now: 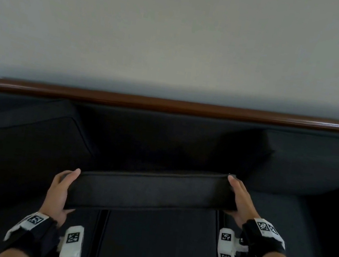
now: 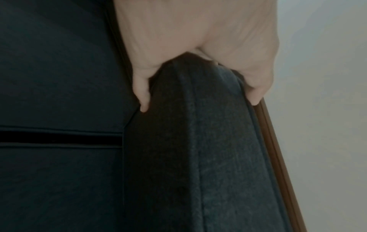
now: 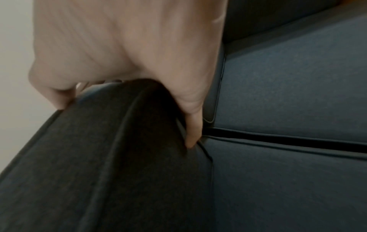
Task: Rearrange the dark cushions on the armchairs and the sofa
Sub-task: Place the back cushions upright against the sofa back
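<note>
I hold a dark piped cushion point(image 1: 150, 193) edge-up over the middle of the sofa seat point(image 1: 158, 246). My left hand point(image 1: 60, 191) grips its left end, thumb on one face and fingers on the other point(image 2: 143, 94). My right hand point(image 1: 239, 199) grips the right end the same way point(image 3: 192, 125). In the wrist views the cushion point(image 2: 208, 149) point(image 3: 99, 157) runs away from each hand as a thick dark slab. Two more dark cushions lean against the backrest: one at the left point(image 1: 27, 143), one at the right point(image 1: 303, 164).
The sofa has a brown wooden top rail point(image 1: 167, 104) against a pale wall point(image 1: 177, 31). Its seat is split into separate pads by dark gaps point(image 1: 100, 238) point(image 1: 219, 222). Between the two leaning cushions the backrest point(image 1: 163, 136) shows bare.
</note>
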A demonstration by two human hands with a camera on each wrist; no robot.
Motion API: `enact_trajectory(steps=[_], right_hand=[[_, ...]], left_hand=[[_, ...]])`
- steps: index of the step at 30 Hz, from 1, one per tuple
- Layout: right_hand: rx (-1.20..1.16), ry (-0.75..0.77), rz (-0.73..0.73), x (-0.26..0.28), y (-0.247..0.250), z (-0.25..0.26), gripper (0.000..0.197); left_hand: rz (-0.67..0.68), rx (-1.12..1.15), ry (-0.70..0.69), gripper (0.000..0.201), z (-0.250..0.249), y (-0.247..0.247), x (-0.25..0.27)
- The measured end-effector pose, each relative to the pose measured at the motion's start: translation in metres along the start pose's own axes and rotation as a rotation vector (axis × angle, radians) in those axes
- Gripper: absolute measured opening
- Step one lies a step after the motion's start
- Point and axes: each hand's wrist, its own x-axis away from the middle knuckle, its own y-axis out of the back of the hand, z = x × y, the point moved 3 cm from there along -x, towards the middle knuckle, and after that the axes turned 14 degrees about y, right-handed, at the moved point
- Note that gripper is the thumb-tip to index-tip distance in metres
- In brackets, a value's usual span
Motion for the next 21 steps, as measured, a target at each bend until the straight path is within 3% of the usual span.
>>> enact_trajectory(steps=[3, 6, 9, 10, 13, 17, 21], right_hand=[[-0.008, -0.003, -0.022, 0.004, 0.018, -0.004, 0.052], [-0.094, -0.031, -0.067, 0.019, 0.042, -0.018, 0.025], [-0.166, 0.023, -0.111, 0.031, 0.057, -0.013, 0.036], [-0.162, 0.053, -0.121, 0.028, 0.059, -0.006, 0.044], [-0.143, 0.133, -0.132, -0.002, 0.059, 0.019, 0.035], [-0.057, 0.163, -0.087, -0.05, 0.042, 0.053, 0.063], [0.133, 0.173, -0.127, -0.092, 0.031, 0.07, 0.078]], left_hand=[[0.039, 0.045, -0.072, 0.015, -0.007, -0.02, 0.007], [0.161, 0.144, -0.089, 0.008, -0.009, -0.034, 0.012], [0.244, 0.166, -0.132, 0.007, -0.017, -0.056, 0.013], [0.238, 0.134, -0.152, 0.008, -0.023, -0.065, 0.013], [0.168, -0.033, -0.157, 0.019, -0.041, -0.095, 0.005], [0.098, -0.161, -0.247, 0.054, -0.068, -0.121, -0.002], [0.05, -0.322, -0.336, 0.047, -0.099, -0.129, -0.041]])
